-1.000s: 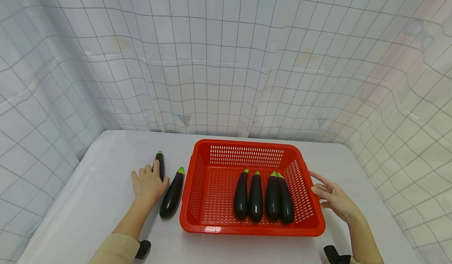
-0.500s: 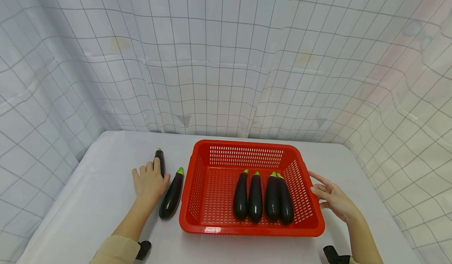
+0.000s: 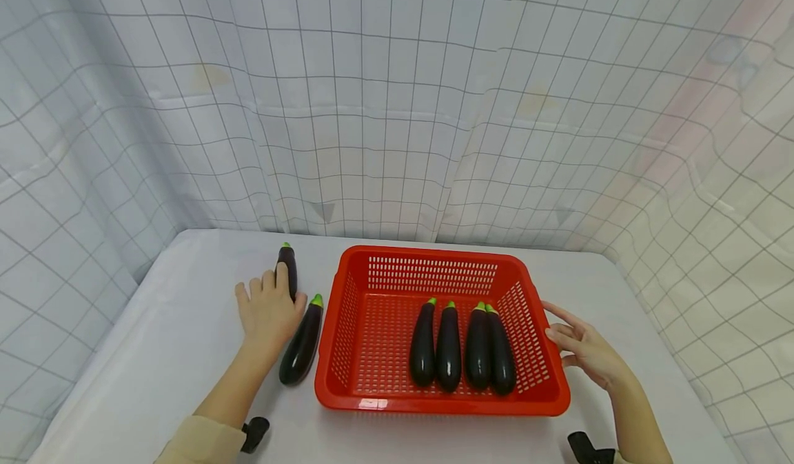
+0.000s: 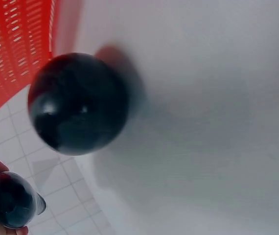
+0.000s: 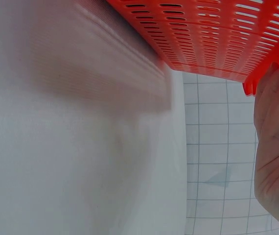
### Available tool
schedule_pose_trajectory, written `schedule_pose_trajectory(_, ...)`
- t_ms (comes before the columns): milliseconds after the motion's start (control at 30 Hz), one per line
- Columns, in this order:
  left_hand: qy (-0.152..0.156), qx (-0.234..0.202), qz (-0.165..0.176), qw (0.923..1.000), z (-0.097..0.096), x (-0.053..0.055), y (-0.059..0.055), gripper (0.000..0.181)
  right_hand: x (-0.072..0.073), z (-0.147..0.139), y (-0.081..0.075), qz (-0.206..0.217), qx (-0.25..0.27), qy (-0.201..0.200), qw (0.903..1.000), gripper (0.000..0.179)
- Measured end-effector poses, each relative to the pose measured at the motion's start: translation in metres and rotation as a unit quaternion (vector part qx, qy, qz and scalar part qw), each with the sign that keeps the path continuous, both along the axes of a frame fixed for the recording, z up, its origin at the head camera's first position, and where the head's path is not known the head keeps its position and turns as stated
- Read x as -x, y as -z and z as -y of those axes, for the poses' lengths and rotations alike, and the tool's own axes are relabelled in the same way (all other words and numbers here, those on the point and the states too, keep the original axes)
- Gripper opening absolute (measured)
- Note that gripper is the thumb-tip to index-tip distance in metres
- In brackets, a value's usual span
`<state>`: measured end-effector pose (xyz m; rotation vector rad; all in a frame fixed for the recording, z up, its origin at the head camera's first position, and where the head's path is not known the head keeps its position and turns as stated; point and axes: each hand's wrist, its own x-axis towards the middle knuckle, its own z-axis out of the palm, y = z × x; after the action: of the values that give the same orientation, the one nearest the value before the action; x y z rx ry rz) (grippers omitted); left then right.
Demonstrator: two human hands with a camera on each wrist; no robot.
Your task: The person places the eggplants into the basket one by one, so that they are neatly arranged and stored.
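Observation:
My left hand [image 3: 269, 314] grips a dark purple eggplant [image 3: 287, 269], whose green stem end sticks out past the fingers. In the left wrist view, thumb and fingers wrap around this held eggplant [image 4: 8, 200]. Just right of that hand, a second eggplant [image 3: 302, 345] lies on the table beside the red basket [image 3: 434, 405], its rounded end large in the left wrist view. At the basket's right side, my right hand [image 3: 589, 351] holds the rim, thumb tip over it and the index finger stretched along its outside.
Several eggplants [image 3: 449, 347] lie side by side in the right half of the basket, stems pointing away. The white-covered table [image 3: 167, 354] extends left of it. A white curtain with grid lines [image 3: 384, 140] hangs behind and at both sides.
My left hand has moved away from me and slightly right, carrying the eggplant with it. The right hand, the basket and the other eggplants stay almost where they were.

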<state>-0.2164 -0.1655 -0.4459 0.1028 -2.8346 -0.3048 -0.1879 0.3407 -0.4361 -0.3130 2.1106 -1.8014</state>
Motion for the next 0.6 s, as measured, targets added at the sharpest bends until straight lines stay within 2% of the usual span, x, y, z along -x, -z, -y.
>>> schedule_pose_trajectory(200,0.002,0.001,0.004,1.0,-0.01,-0.004,-0.014,0.059,0.0,0.0,-0.001,0.0,-0.002,0.002,1.0,0.056)
schedule_pose_trajectory(600,0.009,0.013,-0.008,0.9998,-0.035,-0.016,-0.039,0.057,-0.001,0.001,-0.002,0.003,-0.006,0.009,0.9999,0.056)
